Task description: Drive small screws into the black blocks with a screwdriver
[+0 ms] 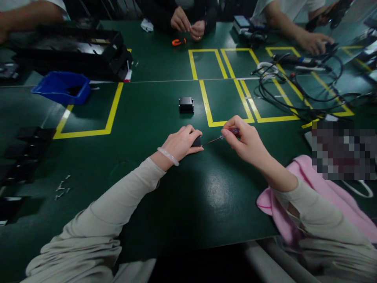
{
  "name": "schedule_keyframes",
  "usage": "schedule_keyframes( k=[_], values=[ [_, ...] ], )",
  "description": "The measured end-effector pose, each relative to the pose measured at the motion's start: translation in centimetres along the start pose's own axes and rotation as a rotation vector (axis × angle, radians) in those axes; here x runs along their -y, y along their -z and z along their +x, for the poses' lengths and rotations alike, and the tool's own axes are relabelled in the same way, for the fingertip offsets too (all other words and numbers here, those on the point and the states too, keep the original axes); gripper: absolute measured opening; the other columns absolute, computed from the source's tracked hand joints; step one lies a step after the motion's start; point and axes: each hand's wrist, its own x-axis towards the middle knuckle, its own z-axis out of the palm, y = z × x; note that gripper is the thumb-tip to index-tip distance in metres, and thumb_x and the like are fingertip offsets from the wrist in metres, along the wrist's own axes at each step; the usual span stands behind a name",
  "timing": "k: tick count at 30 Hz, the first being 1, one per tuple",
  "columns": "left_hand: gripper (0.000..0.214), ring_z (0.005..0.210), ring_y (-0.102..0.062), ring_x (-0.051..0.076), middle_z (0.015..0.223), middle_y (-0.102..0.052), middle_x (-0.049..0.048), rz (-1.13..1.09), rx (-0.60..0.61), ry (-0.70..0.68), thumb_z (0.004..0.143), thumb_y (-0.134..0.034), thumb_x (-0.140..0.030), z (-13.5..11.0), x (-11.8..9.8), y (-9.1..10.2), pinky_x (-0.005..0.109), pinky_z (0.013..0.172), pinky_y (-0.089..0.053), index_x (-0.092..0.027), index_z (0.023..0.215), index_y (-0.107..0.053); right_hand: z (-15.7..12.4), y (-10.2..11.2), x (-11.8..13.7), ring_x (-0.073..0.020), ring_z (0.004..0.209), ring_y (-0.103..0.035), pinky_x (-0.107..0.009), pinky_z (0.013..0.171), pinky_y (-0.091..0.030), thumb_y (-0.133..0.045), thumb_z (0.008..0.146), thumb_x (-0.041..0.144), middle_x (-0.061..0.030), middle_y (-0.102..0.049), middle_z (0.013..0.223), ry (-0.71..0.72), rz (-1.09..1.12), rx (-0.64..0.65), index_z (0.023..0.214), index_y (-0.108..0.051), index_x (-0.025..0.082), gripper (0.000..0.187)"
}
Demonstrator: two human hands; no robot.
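Observation:
My left hand (187, 142) is closed around a small black box-shaped part (197, 141) on the green table, its fingers over the top and the thumb along the near side. Between the fingers and thumb of my right hand (243, 137) is a screwdriver (235, 132), held nearly level. Its thin shaft points left and the tip is at the right side of the black part; whether it sits in a screw is too small to tell. Beyond my hands, another black box-shaped part (186, 104) stands on the table.
Small screws (62, 188) lie at left, near black parts (25, 155). A blue bin (66, 87) stands before a long black tray (70, 51). Cables (294, 84) tangle at right, above a pink cloth (312, 188). Across the table, a co-worker's hands (188, 24) are near orange-handled pliers (178, 41).

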Motion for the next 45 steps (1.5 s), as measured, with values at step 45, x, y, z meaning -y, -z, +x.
schedule_keyframes(
  k=[45],
  values=[
    [0.036, 0.103, -0.056, 0.023, 0.113, -0.063, 0.0065, -0.079, -0.263, -0.004, 0.089, -0.068, -0.046, -0.2, -0.5, -2.0, 0.032, 0.076, -0.048, -0.023, 0.116, -0.061, -0.4, -0.8, -2.2, -0.011, 0.041, -0.042, -0.028, 0.046, -0.033, -0.053, 0.098, 0.048, 0.0089, -0.045, 0.049, -0.105, 0.193, -0.083, 0.083, -0.046, 0.026, 0.027]
  ],
)
